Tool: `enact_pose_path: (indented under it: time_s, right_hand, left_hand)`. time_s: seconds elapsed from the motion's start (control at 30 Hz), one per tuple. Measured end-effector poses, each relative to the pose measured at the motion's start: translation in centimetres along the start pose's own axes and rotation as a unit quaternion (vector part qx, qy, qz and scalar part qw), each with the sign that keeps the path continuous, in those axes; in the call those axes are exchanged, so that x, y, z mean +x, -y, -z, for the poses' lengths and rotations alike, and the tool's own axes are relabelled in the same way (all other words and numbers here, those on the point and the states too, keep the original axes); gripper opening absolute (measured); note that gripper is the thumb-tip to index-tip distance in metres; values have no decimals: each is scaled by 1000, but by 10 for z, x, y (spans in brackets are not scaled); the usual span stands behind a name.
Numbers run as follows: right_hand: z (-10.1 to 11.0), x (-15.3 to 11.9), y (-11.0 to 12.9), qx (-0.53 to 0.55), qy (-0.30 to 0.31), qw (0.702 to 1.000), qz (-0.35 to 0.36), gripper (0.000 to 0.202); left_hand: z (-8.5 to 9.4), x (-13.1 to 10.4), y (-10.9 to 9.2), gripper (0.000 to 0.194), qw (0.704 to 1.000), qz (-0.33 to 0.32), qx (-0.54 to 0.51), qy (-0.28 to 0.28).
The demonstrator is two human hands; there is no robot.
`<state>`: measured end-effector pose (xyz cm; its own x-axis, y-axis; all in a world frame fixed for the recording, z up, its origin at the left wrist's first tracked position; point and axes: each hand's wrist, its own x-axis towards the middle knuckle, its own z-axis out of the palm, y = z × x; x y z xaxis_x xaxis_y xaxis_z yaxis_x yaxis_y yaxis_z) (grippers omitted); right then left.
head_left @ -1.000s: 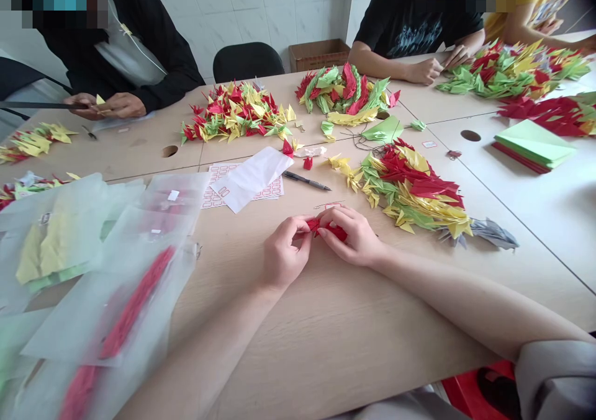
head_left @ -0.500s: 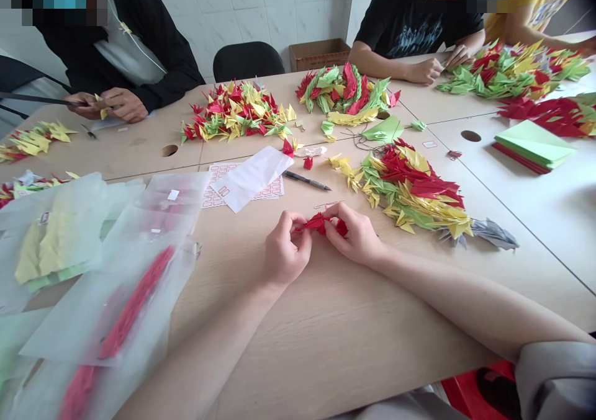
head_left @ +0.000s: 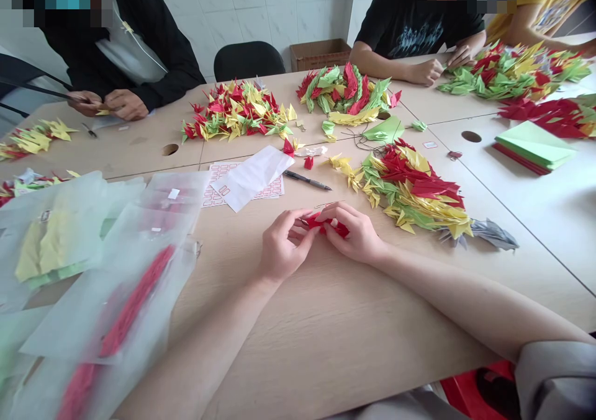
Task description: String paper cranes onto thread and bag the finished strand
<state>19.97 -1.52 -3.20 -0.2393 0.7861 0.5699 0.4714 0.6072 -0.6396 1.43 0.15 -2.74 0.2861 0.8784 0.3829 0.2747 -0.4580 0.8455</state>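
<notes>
Between my two hands, just above the wooden table (head_left: 372,327), is a small red folded paper piece (head_left: 312,221), perhaps a paper crane. My left hand (head_left: 283,246) pinches its left side between thumb and fingertips. Closed on its right side is my right hand (head_left: 354,234), and more red paper shows under those fingers. How far the paper is folded cannot be made out, as the fingers cover much of it. Beyond the right hand lies a heap of red, green and yellow paper cranes (head_left: 414,187), with grey ones at its near end.
Clear plastic bags (head_left: 186,271) with folded paper lie at left. A pen (head_left: 307,180) and white paper (head_left: 254,175) are ahead. Crane piles (head_left: 237,110) stand farther back, and green and red paper sheets (head_left: 535,144) at right. People (head_left: 405,29) sit opposite, handling paper.
My left hand has shifted slightly left, and its thumb now reaches farther toward the right hand over the red paper. My right hand stays nearly in place.
</notes>
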Motion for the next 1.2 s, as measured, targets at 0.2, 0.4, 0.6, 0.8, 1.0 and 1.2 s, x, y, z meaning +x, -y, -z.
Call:
enact_pose_path:
  time_s: [0.2, 0.4, 0.6, 0.8, 1.0, 1.2]
  right_hand:
    - [1, 1, 1, -9, -35, 999, 2, 22]
    - [2, -1, 2, -4, -37, 998, -48, 18]
    - [2, 0, 2, 9, 22, 1000, -13, 17]
    - [0, 0, 0, -13, -1, 1000, -5, 29]
    - [0, 0, -3, -3, 9, 1000, -1, 23]
    - [1, 0, -4, 4, 15, 1000, -1, 17]
  left_hand:
    - [-2, 0, 4, 27, 999, 20, -44, 15]
    - [-2, 3, 10, 24, 986, 83, -143, 18]
    - [-2, 6, 10, 23, 979, 103, -172, 15]
    - [-2, 3, 10, 25, 989, 82, -124, 26]
    - [-1, 3, 8, 23, 990, 72, -118, 29]
    - [-1, 4, 7, 11, 992, 66, -100, 28]
